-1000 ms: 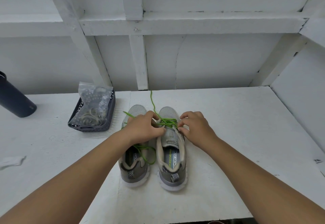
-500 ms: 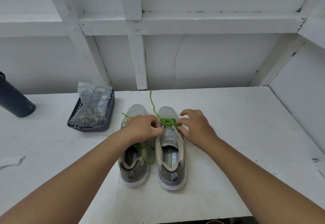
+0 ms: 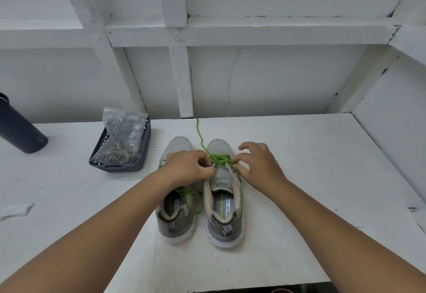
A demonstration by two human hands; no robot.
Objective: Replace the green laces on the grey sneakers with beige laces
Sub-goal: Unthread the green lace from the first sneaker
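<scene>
Two grey sneakers stand side by side, toes pointing away from me: the left sneaker [image 3: 175, 218] and the right sneaker [image 3: 224, 203]. A green lace [image 3: 219, 158] crosses the right sneaker's eyelets, and one end trails off toward the wall. My left hand [image 3: 187, 169] lies over the left sneaker's front and pinches the green lace at the right sneaker's inner edge. My right hand [image 3: 259, 165] is at the right sneaker's outer edge, thumb and a finger on the lace, other fingers spread. A loose green lace [image 3: 191, 200] lies over the left sneaker's opening. Beige laces [image 3: 119, 152] sit in a clear bag.
A dark mesh basket [image 3: 122, 166] at the left holds the clear bag. A dark bottle [image 3: 20, 129] lies at the far left. A scrap of white paper [image 3: 16, 209] rests near the left edge. White walls close in behind and to the right.
My right hand's fingers have lifted and spread apart over the right sneaker's outer edge. My left hand stays on the lace at the inner edge.
</scene>
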